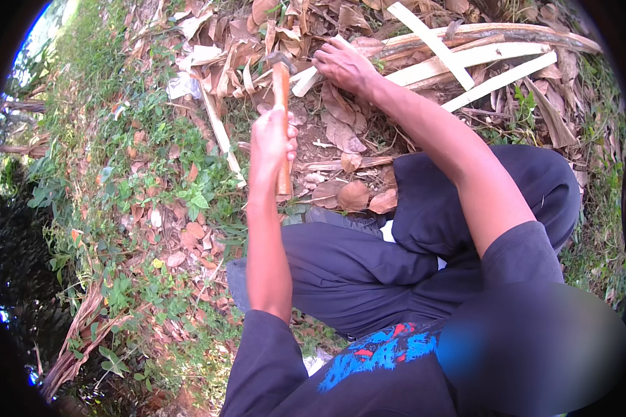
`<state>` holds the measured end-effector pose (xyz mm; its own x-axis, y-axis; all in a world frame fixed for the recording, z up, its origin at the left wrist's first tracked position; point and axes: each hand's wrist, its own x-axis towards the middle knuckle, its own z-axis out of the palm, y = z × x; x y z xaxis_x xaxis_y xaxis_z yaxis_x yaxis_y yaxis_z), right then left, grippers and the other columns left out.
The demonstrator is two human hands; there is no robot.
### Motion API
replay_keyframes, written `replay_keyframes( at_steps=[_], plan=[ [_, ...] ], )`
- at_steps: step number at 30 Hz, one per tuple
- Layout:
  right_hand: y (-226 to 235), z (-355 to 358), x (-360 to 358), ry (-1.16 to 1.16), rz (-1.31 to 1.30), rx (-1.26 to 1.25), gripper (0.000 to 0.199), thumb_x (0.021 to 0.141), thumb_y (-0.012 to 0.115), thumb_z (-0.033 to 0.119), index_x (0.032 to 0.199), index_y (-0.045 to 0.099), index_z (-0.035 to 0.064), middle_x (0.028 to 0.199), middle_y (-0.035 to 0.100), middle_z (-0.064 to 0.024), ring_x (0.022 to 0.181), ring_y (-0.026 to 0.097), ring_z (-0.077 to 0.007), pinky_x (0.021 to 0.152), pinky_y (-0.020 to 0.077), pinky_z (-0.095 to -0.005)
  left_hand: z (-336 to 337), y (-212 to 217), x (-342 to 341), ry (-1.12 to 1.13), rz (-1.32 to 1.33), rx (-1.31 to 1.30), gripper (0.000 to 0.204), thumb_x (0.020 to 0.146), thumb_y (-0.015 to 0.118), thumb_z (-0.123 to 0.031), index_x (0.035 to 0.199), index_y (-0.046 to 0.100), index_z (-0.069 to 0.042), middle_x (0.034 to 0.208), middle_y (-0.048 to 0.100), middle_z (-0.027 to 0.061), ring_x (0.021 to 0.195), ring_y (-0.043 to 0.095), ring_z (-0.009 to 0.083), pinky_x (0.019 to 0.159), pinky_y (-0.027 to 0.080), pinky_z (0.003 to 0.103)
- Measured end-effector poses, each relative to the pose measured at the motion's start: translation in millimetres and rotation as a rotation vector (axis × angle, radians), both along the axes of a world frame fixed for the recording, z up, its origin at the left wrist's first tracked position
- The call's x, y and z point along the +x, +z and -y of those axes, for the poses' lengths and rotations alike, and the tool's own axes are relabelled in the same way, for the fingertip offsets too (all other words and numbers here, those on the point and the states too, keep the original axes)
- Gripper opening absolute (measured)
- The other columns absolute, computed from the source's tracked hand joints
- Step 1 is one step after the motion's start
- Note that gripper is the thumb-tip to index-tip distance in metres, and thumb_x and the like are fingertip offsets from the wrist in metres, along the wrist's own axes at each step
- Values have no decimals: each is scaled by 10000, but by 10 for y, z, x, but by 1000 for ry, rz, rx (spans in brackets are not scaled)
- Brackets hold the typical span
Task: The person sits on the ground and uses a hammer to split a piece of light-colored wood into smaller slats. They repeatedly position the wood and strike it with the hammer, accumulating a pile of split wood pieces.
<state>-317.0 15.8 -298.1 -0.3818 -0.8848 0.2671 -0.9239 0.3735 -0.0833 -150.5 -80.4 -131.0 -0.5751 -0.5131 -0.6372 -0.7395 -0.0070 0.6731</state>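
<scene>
Crinkly brown leaf litter everywhere, with long flat pale wood strips lying on it, one crossing the others. Left hand is wrapped round a smooth wooden-handled hammer, dark blunt head just left of the right hand, whose fingers curl at the strips' left end, can't tell if they're gripping

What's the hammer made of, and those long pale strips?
The hammer handle looks like smooth wood, maybe varnished: it's orange-brown and slightly shiny. The hammer head seems to be dull metal, being dark grey, but it's too small to be sure. The pale strips look like bare wood, cream-coloured and unpainted.
</scene>
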Motion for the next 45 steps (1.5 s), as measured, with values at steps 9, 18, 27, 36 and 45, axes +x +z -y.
replay_keyframes(
  at_steps=[9, 18, 27, 36, 45],
  plan=[
    [33, -20, 17, -7, 7, 34, 234, 921, 549, 127, 1123, 642, 55, 1030, 612, -50, 1053, 574, -183, 1077, 390, -352, -21, 29, -7, 100, -85, -13, 320, 1056, 397, -304, 1089, 486, 1, 668, 448, -1, 430, 388, 69, 356, 328, 233],
    [-37, -43, -27, -16, 0, 69, 302, 918, 541, 137, 1195, 629, 57, 1089, 606, -49, 1082, 563, -176, 1084, 373, -351, 167, 355, -174, 195, -434, 64, 305, 1037, 363, -270, 1085, 481, 8, 643, 435, -7, 422, 387, 68, 345, 327, 235],
    [-61, -58, -15, -9, -78, 84, 215, 926, 539, 159, 1080, 664, 76, 1065, 597, -34, 1069, 562, -182, 1043, 396, -344, 246, 380, -224, 62, -323, 60, 336, 1066, 331, -283, 1102, 504, 3, 646, 437, -20, 425, 370, 43, 333, 336, 217],
    [-26, -52, 16, 26, -64, 76, 267, 917, 545, 143, 1135, 673, 59, 1094, 597, -41, 1089, 562, -189, 1070, 388, -342, 395, 382, -5, 98, -253, 29, 354, 1066, 344, -313, 1126, 505, -3, 646, 432, -13, 400, 352, 54, 323, 315, 221],
    [16, -49, -14, -5, -82, 78, 242, 920, 549, 155, 1103, 673, 58, 1051, 607, -43, 1043, 578, -180, 1039, 402, -331, 447, 232, -120, -6, -61, 165, 290, 1039, 384, -263, 1099, 499, -3, 669, 459, -15, 428, 369, 58, 351, 324, 231]
  ],
)
